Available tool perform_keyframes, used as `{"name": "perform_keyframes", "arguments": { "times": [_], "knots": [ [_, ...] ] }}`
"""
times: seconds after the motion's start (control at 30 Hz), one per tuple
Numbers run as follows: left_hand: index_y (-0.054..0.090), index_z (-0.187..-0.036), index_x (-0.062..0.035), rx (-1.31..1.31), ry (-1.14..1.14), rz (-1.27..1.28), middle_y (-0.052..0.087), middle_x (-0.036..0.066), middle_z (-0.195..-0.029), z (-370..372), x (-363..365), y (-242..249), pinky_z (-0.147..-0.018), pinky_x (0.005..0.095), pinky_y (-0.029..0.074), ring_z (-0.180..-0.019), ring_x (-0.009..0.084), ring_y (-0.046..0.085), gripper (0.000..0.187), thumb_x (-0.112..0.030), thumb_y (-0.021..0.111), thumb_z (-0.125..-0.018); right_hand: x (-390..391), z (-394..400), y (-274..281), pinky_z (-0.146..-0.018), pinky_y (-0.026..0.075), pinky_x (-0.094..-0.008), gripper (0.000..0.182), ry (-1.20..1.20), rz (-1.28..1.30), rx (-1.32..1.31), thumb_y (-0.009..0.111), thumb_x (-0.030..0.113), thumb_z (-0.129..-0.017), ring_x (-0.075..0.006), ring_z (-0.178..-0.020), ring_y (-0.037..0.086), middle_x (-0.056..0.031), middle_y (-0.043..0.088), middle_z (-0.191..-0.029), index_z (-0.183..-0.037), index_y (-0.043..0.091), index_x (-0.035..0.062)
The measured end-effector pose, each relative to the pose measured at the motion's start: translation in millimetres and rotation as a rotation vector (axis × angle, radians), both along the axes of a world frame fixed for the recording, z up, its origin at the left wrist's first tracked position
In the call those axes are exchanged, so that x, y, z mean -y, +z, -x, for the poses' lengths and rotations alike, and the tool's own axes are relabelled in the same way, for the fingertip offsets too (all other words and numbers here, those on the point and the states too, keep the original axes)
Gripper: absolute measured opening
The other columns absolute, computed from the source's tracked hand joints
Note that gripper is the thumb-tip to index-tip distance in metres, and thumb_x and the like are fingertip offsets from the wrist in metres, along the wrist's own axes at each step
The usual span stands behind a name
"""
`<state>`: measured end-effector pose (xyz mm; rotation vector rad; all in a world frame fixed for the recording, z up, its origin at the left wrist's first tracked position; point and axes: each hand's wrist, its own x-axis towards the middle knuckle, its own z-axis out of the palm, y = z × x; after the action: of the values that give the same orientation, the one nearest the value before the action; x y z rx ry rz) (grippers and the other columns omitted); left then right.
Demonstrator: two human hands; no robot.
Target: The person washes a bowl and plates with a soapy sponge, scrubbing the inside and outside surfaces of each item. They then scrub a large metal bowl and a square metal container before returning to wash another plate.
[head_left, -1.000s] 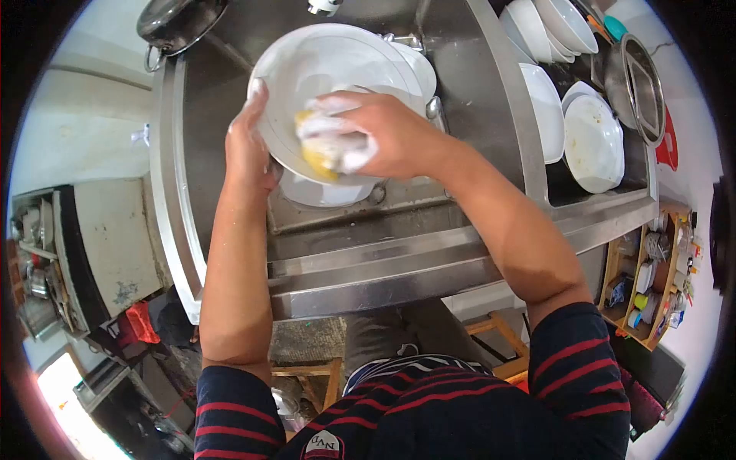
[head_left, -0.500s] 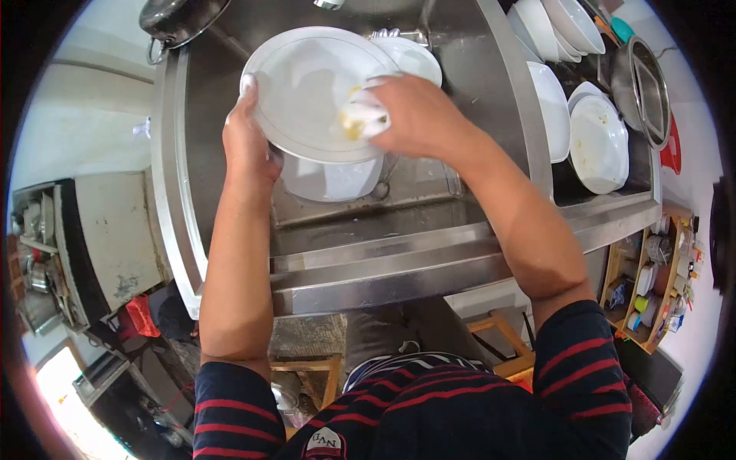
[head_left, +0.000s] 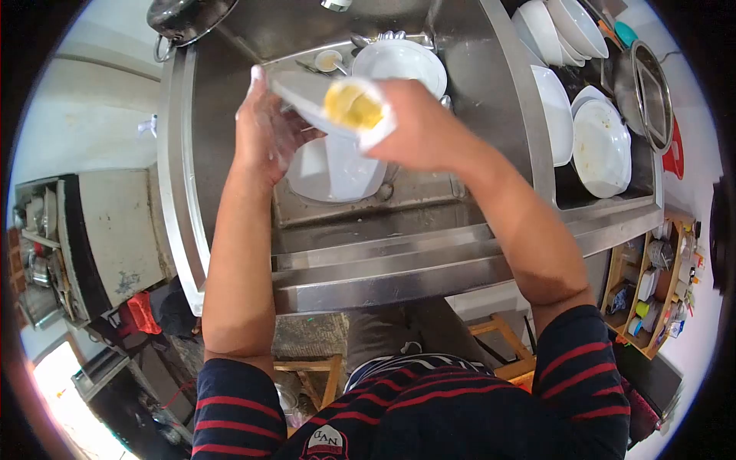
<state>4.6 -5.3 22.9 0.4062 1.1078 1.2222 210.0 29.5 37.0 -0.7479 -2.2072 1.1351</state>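
Note:
A white plate (head_left: pixel 304 98), blurred and tilted nearly edge-on, is held up over the sink between my hands. My left hand (head_left: pixel 264 130) supports its left side, with suds on the skin, fingers under the plate and thumb raised near the rim. In my right hand (head_left: pixel 418 126) is a yellow sponge (head_left: pixel 355 106) edged with white suds, against the plate's right side. A squarish white dish (head_left: pixel 337 172) lies on the sink floor below. Beyond my right hand sits a round white bowl (head_left: pixel 402 65), and a small cup (head_left: pixel 328 60) is to its left.
The steel sink's front rim (head_left: pixel 391 276) crosses before my body. A dark pot (head_left: pixel 188 19) stands at the upper left. On the right are stacked white bowls (head_left: pixel 548 31), a stained white dish (head_left: pixel 602 149) and a metal pan (head_left: pixel 650 92). Spoons (head_left: pixel 391 36) lie at the sink's back.
The plate has turned from face-up to nearly edge-on, exposing the small cup and more of the bowl behind. The sponge's yellow side now faces up. My left thumb has lifted from the rim.

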Motion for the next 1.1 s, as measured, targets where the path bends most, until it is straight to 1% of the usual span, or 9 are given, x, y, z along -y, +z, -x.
{"name": "perform_keyframes", "arguments": {
  "times": [0.2,0.43,0.5,0.6,0.73,0.83,0.93,1.03,1.1],
  "knots": [
    [0.045,-0.135,0.0014,-0.473,-0.020,-0.033,0.050,0.019,-0.131,1.4,-1.0,-10.9,-0.097,0.0435,0.036,-0.119,0.0279,0.048,0.075,-0.057,0.049,-0.089,-50.9,-45.4,0.3,-0.084,0.053,-0.0371,0.045,0.013,0.934,-0.554,0.070,0.006,-0.069,-0.0223,-0.090,0.067,-0.0106,0.067,-0.100,-0.112,0.060,-0.0023],
    [0.050,-0.128,0.0002,-0.059,-0.026,-0.257,0.060,0.012,-0.118,12.5,7.6,5.2,-0.099,0.0422,0.042,-0.110,0.0254,0.058,0.056,-0.025,0.067,-0.082,-77.5,-64.2,-7.4,-0.092,0.052,-0.0383,0.051,-0.012,0.979,-0.852,0.065,0.008,-0.077,-0.0243,-0.101,0.065,-0.0148,0.063,-0.112,-0.125,0.051,-0.0009],
    [0.050,-0.128,0.0010,0.052,-0.044,-0.287,0.060,0.011,-0.117,8.4,14.1,9.5,-0.099,0.0420,0.044,-0.108,0.0245,0.059,0.056,-0.022,0.068,-0.080,-75.3,-57.0,-8.9,-0.087,0.053,-0.0355,0.044,-0.095,0.938,-0.838,0.066,0.012,-0.081,-0.0216,-0.099,0.065,-0.0122,0.064,-0.109,-0.122,0.054,0.0021],
    [0.051,-0.125,0.0014,0.030,-0.026,-0.301,0.061,0.012,-0.114,-0.6,16.8,15.7,-0.092,0.0401,0.048,-0.105,0.0234,0.060,0.052,-0.020,0.067,-0.081,-70.6,-39.2,-7.7,-0.082,0.051,-0.0334,0.042,-0.656,0.426,-0.618,0.075,0.019,-0.078,-0.0220,-0.092,0.065,-0.0108,0.065,-0.107,-0.113,0.061,0.0005],
    [0.059,-0.114,0.0027,-0.198,-0.122,-0.279,0.065,0.011,-0.102,-5.7,18.0,3.2,-0.082,0.0338,0.051,-0.091,0.0201,0.064,0.041,-0.019,0.067,-0.081,-53.6,-21.7,-3.7,-0.080,0.050,-0.0276,0.035,-0.569,-0.056,-0.213,0.074,0.023,-0.082,-0.0130,-0.089,0.064,-0.0035,0.068,-0.100,-0.110,0.064,0.0023],
    [0.062,-0.107,0.0038,-0.254,-0.149,-0.254,0.066,0.009,-0.094,-25.8,21.4,3.5,-0.076,0.0300,0.050,-0.084,0.0175,0.064,0.035,-0.020,0.067,-0.082,-46.4,-8.5,-25.5,-0.091,0.045,-0.0318,0.038,-0.497,-0.447,-0.123,0.073,0.026,-0.081,-0.0230,-0.102,0.061,-0.0143,0.063,-0.112,-0.109,0.064,0.0017],
    [0.062,-0.108,0.0041,-0.252,-0.158,-0.281,0.066,0.008,-0.096,-24.3,22.8,5.7,-0.076,0.0279,0.048,-0.085,0.0146,0.062,0.034,-0.019,0.067,-0.084,-48.1,-4.8,-20.5,-0.093,0.044,-0.0413,0.042,-0.424,-0.287,-0.255,0.071,0.035,-0.077,-0.0371,-0.108,0.055,-0.0202,0.057,-0.119,-0.108,0.064,0.0064],
    [0.062,-0.111,0.0032,-0.300,-0.174,-0.385,0.066,0.006,-0.100,-17.9,22.2,-11.0,-0.077,0.0266,0.046,-0.085,0.0117,0.059,0.032,-0.017,0.067,-0.086,-21.8,5.9,-10.1,-0.093,0.044,-0.0431,0.038,-0.236,-0.771,-0.185,0.069,0.027,-0.075,-0.0357,-0.107,0.056,-0.0184,0.058,-0.119,-0.107,0.065,0.0078],
    [0.062,-0.111,0.0030,-0.356,-0.208,-0.462,0.066,0.005,-0.100,-16.6,22.2,-16.8,-0.076,0.0258,0.045,-0.084,0.0107,0.058,0.032,-0.017,0.067,-0.086,-3.0,15.8,2.4,-0.093,0.043,-0.0453,0.039,-0.191,-0.645,-0.233,0.068,0.022,-0.071,-0.0358,-0.106,0.055,-0.0171,0.058,-0.120,-0.108,0.065,0.0094]
  ]
}}
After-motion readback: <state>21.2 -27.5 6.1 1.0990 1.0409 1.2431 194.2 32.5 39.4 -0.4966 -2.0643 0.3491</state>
